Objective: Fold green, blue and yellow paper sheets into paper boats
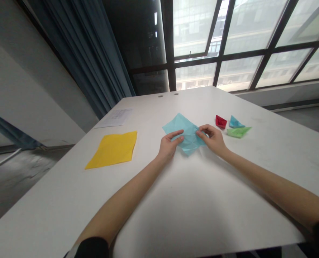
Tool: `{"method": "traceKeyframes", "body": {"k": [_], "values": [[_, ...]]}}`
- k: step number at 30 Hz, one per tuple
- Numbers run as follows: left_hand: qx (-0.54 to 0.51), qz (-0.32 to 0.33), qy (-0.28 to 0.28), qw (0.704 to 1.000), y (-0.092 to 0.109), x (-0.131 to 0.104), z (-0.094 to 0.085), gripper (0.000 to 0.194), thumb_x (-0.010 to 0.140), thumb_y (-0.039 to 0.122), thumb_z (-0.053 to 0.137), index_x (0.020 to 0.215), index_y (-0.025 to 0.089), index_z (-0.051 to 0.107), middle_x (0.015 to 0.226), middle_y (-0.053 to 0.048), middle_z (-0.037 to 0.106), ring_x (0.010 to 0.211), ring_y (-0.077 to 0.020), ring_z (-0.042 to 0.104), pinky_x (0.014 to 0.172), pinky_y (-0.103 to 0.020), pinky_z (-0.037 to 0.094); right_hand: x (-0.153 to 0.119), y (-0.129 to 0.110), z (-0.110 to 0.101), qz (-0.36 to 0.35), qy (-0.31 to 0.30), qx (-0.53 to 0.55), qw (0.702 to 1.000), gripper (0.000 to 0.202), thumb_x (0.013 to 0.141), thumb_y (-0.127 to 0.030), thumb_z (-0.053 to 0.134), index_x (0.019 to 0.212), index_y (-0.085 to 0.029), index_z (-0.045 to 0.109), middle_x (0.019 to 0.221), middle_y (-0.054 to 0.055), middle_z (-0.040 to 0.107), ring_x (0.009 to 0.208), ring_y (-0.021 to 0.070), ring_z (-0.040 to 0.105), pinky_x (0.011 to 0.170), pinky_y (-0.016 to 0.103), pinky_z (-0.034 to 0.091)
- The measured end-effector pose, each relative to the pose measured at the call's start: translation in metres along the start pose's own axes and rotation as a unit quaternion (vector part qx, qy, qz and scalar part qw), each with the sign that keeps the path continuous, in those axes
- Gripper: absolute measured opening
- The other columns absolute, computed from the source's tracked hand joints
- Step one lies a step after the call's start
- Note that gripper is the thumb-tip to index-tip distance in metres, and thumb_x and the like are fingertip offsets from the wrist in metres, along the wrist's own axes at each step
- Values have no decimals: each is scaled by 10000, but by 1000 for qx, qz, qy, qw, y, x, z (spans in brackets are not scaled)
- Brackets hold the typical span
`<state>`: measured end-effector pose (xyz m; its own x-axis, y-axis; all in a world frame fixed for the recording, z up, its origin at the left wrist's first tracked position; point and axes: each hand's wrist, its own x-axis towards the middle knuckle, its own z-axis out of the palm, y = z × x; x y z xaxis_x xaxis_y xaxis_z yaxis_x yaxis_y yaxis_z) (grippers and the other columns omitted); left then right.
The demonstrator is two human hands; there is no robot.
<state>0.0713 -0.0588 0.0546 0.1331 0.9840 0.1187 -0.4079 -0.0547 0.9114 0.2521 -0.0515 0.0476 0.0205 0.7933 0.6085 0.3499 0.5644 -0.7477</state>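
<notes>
Blue sheet [189,134], likely light, crease-prone, best edge-held; left fingers [176,133] and right fingers [202,135] pinch it, nearly closed.

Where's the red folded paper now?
The red folded paper sits right of center in the head view, beyond the right hand, left of the small blue one.

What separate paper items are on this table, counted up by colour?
Blue: 2 (creased sheet, small folded piece)
Red: 1 (folded piece)
Green: 1 (folded shape)
Yellow: 1 (sheet or stack, unclear which)
White: 1 (page with writing)
Total: 6
</notes>
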Motion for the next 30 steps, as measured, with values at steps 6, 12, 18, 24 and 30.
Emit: {"method": "traceKeyframes", "body": {"k": [6, 12, 18, 24, 30], "values": [[-107, -54, 34, 992, 1, -3, 6, 455, 480, 183, 790, 912, 129, 657, 803, -45, 681, 737, -123, 606, 818, -297, 422, -4, -1, 4, -4, 25, 11, 1000, 171, 737, -370, 596, 734, -201, 568, 684, -3, 565, 647, 139, 513, 628, 283, 433], [-72, -44, 39, 996, -3, -7, 12, 419, 474, 208, 796, 865, 134, 662, 770, -35, 674, 715, -125, 599, 811, -316, 425, -6, -4, 4, -28, 36, -11, 999, 139, 751, -341, 591, 752, -203, 568, 723, 4, 582, 689, 146, 531, 676, 299, 438], [137, 42, 90, 986, -12, -5, 4, 303, 569, 328, 744, 818, 166, 685, 1009, -86, 599, 989, -228, 541, 888, -391, 396, -5, -9, 1, -80, 27, -44, 995, 97, 761, -297, 586, 757, -205, 557, 731, 7, 586, 691, 146, 539, 678, 298, 437], [396, 197, 62, 895, 2, -8, 0, 205, 648, 313, 696, 832, 227, 670, 1230, -61, 464, 1208, -246, 369, 1011, -421, 285, -5, -12, 0, -128, 18, -70, 989, 73, 763, -271, 584, 758, -210, 543, 729, 11, 588, 679, 150, 540, 656, 296, 441], [413, 234, -13, 880, 5, -11, 4, 345, 695, 295, 657, 1016, 203, 571, 1079, -67, 606, 1062, -217, 523, 948, -397, 361, -6, -15, 1, -141, -5, -69, 988, 65, 782, -264, 561, 774, -209, 526, 728, 13, 576, 677, 149, 533, 655, 300, 445]]}}
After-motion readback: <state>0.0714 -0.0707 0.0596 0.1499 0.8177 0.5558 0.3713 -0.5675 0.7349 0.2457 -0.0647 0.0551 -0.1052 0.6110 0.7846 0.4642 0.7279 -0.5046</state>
